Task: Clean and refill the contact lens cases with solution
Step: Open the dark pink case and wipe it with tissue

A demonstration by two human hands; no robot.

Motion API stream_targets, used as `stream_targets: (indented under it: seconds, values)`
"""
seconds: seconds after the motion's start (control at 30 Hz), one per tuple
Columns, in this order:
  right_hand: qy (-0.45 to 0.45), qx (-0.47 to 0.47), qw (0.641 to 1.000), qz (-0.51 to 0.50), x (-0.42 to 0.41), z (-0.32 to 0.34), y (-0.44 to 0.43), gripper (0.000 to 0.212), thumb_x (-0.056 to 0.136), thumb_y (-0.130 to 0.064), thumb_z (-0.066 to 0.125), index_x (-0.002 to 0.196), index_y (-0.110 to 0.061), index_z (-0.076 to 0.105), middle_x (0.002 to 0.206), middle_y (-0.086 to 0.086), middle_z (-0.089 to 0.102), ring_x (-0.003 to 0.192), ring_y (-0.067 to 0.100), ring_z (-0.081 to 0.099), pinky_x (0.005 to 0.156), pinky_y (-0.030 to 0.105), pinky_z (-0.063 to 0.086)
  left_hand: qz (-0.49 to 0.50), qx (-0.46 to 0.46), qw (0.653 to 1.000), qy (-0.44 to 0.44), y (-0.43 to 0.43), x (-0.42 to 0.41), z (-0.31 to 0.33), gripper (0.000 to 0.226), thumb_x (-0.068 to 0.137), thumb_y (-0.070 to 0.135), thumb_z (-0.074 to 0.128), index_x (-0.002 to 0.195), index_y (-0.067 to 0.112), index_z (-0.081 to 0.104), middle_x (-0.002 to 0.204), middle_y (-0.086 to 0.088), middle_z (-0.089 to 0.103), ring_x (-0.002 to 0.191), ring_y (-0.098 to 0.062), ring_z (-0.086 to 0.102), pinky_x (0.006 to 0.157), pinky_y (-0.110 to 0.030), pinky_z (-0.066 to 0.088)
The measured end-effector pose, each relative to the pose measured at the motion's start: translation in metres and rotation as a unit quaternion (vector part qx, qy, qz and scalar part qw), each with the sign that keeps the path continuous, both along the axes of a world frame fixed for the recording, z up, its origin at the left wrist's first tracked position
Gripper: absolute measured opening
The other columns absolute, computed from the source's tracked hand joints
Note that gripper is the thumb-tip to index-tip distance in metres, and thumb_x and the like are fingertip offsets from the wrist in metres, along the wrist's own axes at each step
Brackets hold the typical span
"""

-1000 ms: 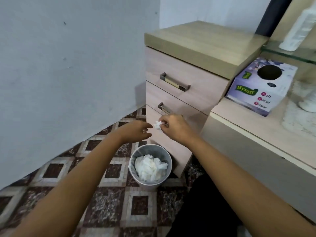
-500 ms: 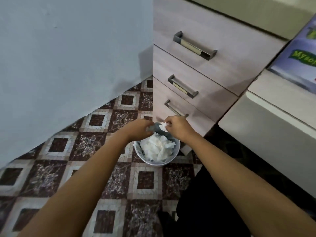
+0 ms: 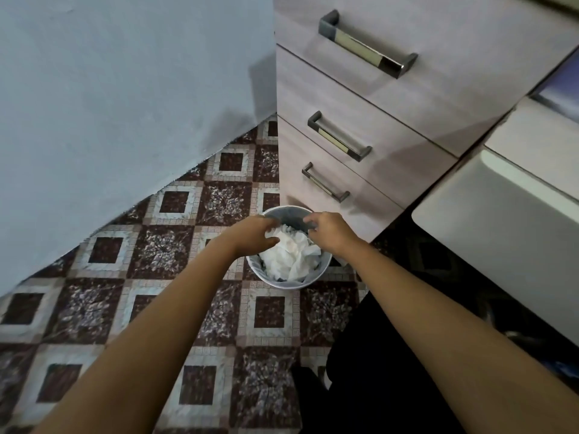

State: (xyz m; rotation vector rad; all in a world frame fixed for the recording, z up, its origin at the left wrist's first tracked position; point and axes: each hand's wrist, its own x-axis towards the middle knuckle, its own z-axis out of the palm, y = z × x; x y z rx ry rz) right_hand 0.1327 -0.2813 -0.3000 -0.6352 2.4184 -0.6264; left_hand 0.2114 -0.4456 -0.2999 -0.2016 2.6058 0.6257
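A: Near field?
B: Two bare forearms come in from the near edge. Dark clothing (image 3: 376, 355) sits near right. Under them are brown-and-cream patterned floor tiles (image 3: 166, 245).

A: Hands?
B: Both are above the waste bin (image 3: 283, 284), which stands on the floor just beside the drawer unit (image 3: 391, 120). The left hand (image 3: 253, 234) is over the bin's left rim, fingers curled, thumb apart below them. White shows in that gap; cannot tell whether it is pinched. The right hand (image 3: 332, 233) is over the right rim, fingers loosely curled toward the left, nothing seen between them.

A: Task item?
B: Crumpled white tissue (image 3: 291, 256) fills the bin to the rim, between the two hands.

A: Far field?
B: The drawer unit has three fronts with bar handles; the lowest handle (image 3: 326, 183) is just beyond the bin. A pale blue wall (image 3: 125, 104) is far left, a white panel (image 3: 501, 233) at right.
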Motion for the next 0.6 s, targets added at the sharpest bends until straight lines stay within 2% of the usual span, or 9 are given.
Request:
stream_targets:
  seconds: [0.2,0.37,0.47,0.6]
  values:
    - [0.011,0.013,1.000,0.025,-0.004,0.009,0.001,0.034,0.090,-0.015,0.054,0.125,-0.012,0.058,0.129,0.011,0.057,0.116,0.024,0.055,0.100,0.033,0.044,-0.005,-0.005,1.000,0.010,0.002,-0.002,0.008,0.041,0.093,0.026,0.053,0.130,0.008,0.050,0.125,-0.014,0.057,0.112,-0.026,0.053,0.091,-0.029,0.039]
    - [0.056,0.025,0.995,0.075,-0.009,0.030,-0.004,0.034,0.090,-0.018,0.051,0.122,-0.012,0.059,0.126,0.011,0.059,0.114,0.025,0.054,0.095,0.033,0.045,-0.001,-0.003,0.999,0.043,0.004,-0.005,0.030,0.040,0.093,0.025,0.052,0.129,0.009,0.052,0.127,-0.012,0.057,0.112,-0.025,0.055,0.090,-0.026,0.040]
    - [0.092,0.024,0.991,0.098,-0.012,0.049,-0.006,0.035,0.090,-0.019,0.050,0.123,-0.011,0.059,0.128,0.010,0.058,0.119,0.024,0.050,0.099,0.034,0.041,-0.007,-0.005,0.998,0.063,0.005,-0.006,0.049,0.039,0.093,0.024,0.053,0.128,0.007,0.053,0.125,-0.012,0.058,0.108,-0.023,0.056,0.085,-0.023,0.038]
    - [0.134,0.006,0.985,0.110,-0.016,0.077,-0.006,0.036,0.093,-0.022,0.049,0.127,-0.012,0.055,0.133,0.007,0.054,0.124,0.023,0.047,0.103,0.031,0.036,-0.003,-0.029,0.995,0.098,0.004,-0.006,0.075,0.040,0.094,0.025,0.052,0.132,0.011,0.050,0.127,-0.011,0.057,0.111,-0.022,0.055,0.091,-0.026,0.039]
